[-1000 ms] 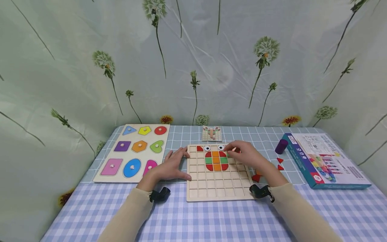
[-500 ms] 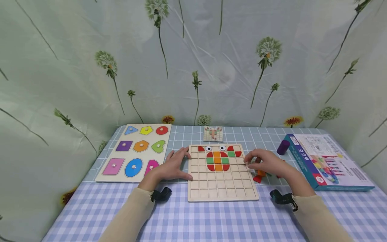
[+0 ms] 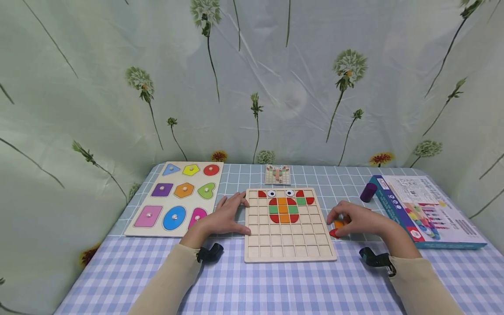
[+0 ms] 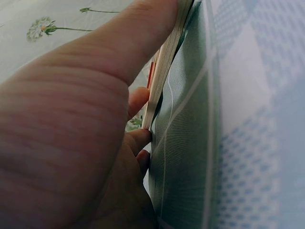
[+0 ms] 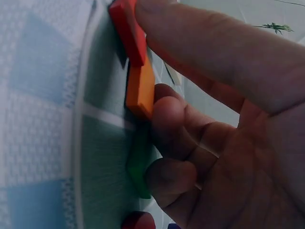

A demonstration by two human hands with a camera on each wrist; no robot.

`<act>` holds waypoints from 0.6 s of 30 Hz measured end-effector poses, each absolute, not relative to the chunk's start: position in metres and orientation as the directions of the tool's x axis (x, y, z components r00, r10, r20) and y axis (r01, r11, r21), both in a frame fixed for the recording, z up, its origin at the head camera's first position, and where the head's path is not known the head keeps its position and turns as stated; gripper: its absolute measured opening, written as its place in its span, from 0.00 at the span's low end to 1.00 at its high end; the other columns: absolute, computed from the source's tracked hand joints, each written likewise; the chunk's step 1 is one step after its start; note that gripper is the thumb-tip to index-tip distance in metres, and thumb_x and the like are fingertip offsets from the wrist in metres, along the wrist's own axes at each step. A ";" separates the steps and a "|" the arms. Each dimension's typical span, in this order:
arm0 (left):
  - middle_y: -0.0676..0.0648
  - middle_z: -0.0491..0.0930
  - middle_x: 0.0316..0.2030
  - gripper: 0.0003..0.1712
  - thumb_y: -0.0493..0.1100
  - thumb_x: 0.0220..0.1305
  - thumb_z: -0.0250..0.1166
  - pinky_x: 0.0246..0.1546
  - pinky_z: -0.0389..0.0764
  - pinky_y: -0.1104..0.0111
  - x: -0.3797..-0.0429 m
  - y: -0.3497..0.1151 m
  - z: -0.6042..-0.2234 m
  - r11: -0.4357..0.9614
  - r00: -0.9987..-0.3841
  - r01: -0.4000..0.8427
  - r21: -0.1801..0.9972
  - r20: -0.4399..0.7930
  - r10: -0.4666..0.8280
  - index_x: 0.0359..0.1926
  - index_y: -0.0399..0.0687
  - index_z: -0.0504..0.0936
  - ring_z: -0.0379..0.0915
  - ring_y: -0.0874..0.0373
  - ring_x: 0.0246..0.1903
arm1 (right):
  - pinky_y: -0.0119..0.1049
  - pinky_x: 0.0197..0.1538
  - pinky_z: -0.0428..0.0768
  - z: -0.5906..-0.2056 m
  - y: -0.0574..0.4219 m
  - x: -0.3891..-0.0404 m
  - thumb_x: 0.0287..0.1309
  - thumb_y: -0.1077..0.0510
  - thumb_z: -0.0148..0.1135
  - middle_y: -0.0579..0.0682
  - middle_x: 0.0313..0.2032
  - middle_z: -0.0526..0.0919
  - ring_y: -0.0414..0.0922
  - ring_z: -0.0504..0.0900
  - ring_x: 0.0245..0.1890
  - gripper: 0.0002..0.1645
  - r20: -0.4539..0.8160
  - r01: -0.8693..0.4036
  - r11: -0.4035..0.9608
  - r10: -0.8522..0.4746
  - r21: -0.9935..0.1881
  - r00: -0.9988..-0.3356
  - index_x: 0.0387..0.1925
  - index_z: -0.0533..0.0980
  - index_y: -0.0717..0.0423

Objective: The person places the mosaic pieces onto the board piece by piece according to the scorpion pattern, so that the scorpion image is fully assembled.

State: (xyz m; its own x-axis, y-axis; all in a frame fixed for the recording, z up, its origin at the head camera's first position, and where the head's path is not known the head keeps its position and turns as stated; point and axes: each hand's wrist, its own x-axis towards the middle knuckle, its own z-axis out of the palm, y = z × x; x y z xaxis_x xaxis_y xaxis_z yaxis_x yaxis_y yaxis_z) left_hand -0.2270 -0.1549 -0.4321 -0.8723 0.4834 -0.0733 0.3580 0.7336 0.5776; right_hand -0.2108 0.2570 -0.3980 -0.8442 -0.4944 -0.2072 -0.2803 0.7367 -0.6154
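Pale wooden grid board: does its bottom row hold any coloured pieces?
No: every red, orange, green or eye-marked flat piece on the pale wooden grid board sits in its upper rows.

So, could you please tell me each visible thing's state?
grid board: flat, partly filled
knob puzzle board: visible shapes seated
picture card: pattern showing
purple cylinder: apparently upright
box: flat, apparently closed
nearest loose red piece: off the grid
loose orange piece: off the grid
loose green piece: same
left hand: touching grid board's edge
right hand: over loose pieces, grip unclear
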 end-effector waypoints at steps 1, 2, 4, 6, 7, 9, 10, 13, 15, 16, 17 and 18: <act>0.44 0.49 0.79 0.39 0.60 0.47 0.79 0.78 0.32 0.42 -0.227 -0.155 -0.432 0.736 -0.873 0.356 0.576 -0.075 0.481 0.54 0.55 0.68 0.39 0.44 0.80 | 0.28 0.36 0.72 -0.399 0.257 -0.211 0.50 0.54 0.77 0.49 0.44 0.75 0.46 0.71 0.40 0.13 -0.207 -0.283 0.736 -0.497 -0.615 -0.843 0.39 0.82 0.42; 0.44 0.49 0.79 0.39 0.60 0.47 0.79 0.78 0.32 0.42 -0.227 -0.155 -0.432 0.736 -0.873 0.356 0.576 -0.075 0.481 0.54 0.55 0.68 0.39 0.44 0.80 | 0.28 0.36 0.72 -0.399 0.258 -0.211 0.50 0.54 0.77 0.49 0.44 0.74 0.46 0.71 0.40 0.13 -0.211 -0.279 0.735 -0.496 -0.618 -0.842 0.38 0.82 0.42; 0.44 0.49 0.79 0.39 0.60 0.47 0.79 0.78 0.32 0.42 -0.227 -0.154 -0.432 0.735 -0.872 0.356 0.577 -0.077 0.483 0.53 0.55 0.68 0.39 0.44 0.80 | 0.28 0.37 0.72 -0.400 0.258 -0.210 0.50 0.53 0.77 0.50 0.43 0.73 0.46 0.70 0.40 0.12 -0.220 -0.274 0.733 -0.499 -0.622 -0.838 0.37 0.82 0.43; 0.44 0.49 0.79 0.38 0.60 0.47 0.79 0.78 0.32 0.42 -0.227 -0.153 -0.432 0.731 -0.870 0.359 0.580 -0.076 0.487 0.53 0.54 0.68 0.39 0.44 0.80 | 0.28 0.37 0.72 -0.401 0.258 -0.210 0.50 0.53 0.77 0.50 0.43 0.73 0.46 0.70 0.41 0.11 -0.227 -0.269 0.729 -0.503 -0.629 -0.834 0.35 0.82 0.43; 0.43 0.49 0.79 0.38 0.60 0.47 0.79 0.77 0.32 0.41 -0.228 -0.153 -0.432 0.729 -0.870 0.359 0.582 -0.075 0.488 0.53 0.54 0.68 0.39 0.43 0.80 | 0.28 0.37 0.73 -0.401 0.258 -0.209 0.50 0.53 0.77 0.50 0.43 0.73 0.46 0.71 0.41 0.11 -0.233 -0.263 0.729 -0.502 -0.632 -0.833 0.35 0.81 0.44; 0.44 0.49 0.79 0.39 0.60 0.47 0.79 0.78 0.32 0.42 -0.228 -0.153 -0.433 0.730 -0.869 0.358 0.582 -0.079 0.488 0.53 0.55 0.68 0.39 0.44 0.80 | 0.27 0.38 0.74 -0.401 0.258 -0.210 0.50 0.52 0.77 0.50 0.44 0.73 0.46 0.71 0.41 0.10 -0.241 -0.258 0.735 -0.498 -0.627 -0.833 0.33 0.82 0.44; 0.44 0.49 0.79 0.39 0.60 0.47 0.79 0.78 0.33 0.42 -0.228 -0.153 -0.433 0.732 -0.870 0.356 0.581 -0.081 0.487 0.53 0.55 0.68 0.39 0.44 0.80 | 0.27 0.38 0.75 -0.401 0.258 -0.210 0.50 0.53 0.77 0.50 0.44 0.73 0.46 0.72 0.41 0.10 -0.240 -0.259 0.735 -0.498 -0.626 -0.833 0.33 0.82 0.44; 0.45 0.49 0.79 0.38 0.60 0.47 0.79 0.78 0.33 0.42 -0.229 -0.153 -0.433 0.737 -0.872 0.355 0.576 -0.080 0.483 0.53 0.56 0.68 0.39 0.45 0.80 | 0.27 0.38 0.77 -0.401 0.258 -0.211 0.49 0.53 0.77 0.50 0.43 0.73 0.46 0.72 0.41 0.11 -0.241 -0.254 0.739 -0.491 -0.624 -0.837 0.32 0.81 0.45; 0.44 0.49 0.79 0.38 0.60 0.47 0.79 0.78 0.33 0.42 -0.229 -0.154 -0.432 0.738 -0.873 0.354 0.575 -0.082 0.482 0.53 0.55 0.68 0.39 0.44 0.80 | 0.27 0.37 0.76 -0.401 0.257 -0.211 0.49 0.54 0.77 0.50 0.42 0.73 0.46 0.72 0.40 0.11 -0.244 -0.249 0.740 -0.488 -0.624 -0.838 0.32 0.81 0.46; 0.44 0.49 0.79 0.38 0.60 0.47 0.79 0.78 0.33 0.42 -0.229 -0.154 -0.432 0.738 -0.873 0.354 0.574 -0.081 0.482 0.53 0.55 0.68 0.39 0.44 0.80 | 0.28 0.37 0.76 -0.401 0.257 -0.211 0.49 0.54 0.77 0.50 0.42 0.73 0.46 0.72 0.40 0.11 -0.245 -0.246 0.741 -0.485 -0.624 -0.839 0.32 0.80 0.46; 0.44 0.49 0.79 0.39 0.60 0.47 0.79 0.78 0.33 0.42 -0.229 -0.154 -0.432 0.738 -0.873 0.354 0.575 -0.080 0.481 0.53 0.55 0.68 0.39 0.44 0.80 | 0.28 0.37 0.75 -0.401 0.256 -0.211 0.50 0.55 0.77 0.49 0.41 0.73 0.46 0.72 0.39 0.11 -0.247 -0.245 0.743 -0.484 -0.623 -0.840 0.32 0.80 0.46; 0.43 0.49 0.79 0.38 0.60 0.47 0.79 0.77 0.33 0.41 -0.229 -0.154 -0.431 0.737 -0.873 0.354 0.577 -0.079 0.481 0.53 0.55 0.69 0.39 0.43 0.80 | 0.28 0.36 0.74 -0.401 0.256 -0.211 0.50 0.55 0.77 0.49 0.41 0.74 0.46 0.72 0.39 0.11 -0.248 -0.244 0.742 -0.484 -0.624 -0.839 0.32 0.79 0.47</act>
State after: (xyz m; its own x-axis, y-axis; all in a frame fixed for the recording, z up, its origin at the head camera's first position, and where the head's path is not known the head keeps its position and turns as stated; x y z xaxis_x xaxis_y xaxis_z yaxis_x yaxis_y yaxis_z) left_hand -0.2285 -0.1539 -0.4314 -0.8732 0.4810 -0.0789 0.3537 0.7366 0.5765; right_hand -0.2113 0.2557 -0.4005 -0.8389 -0.4845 -0.2480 -0.2439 0.7420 -0.6245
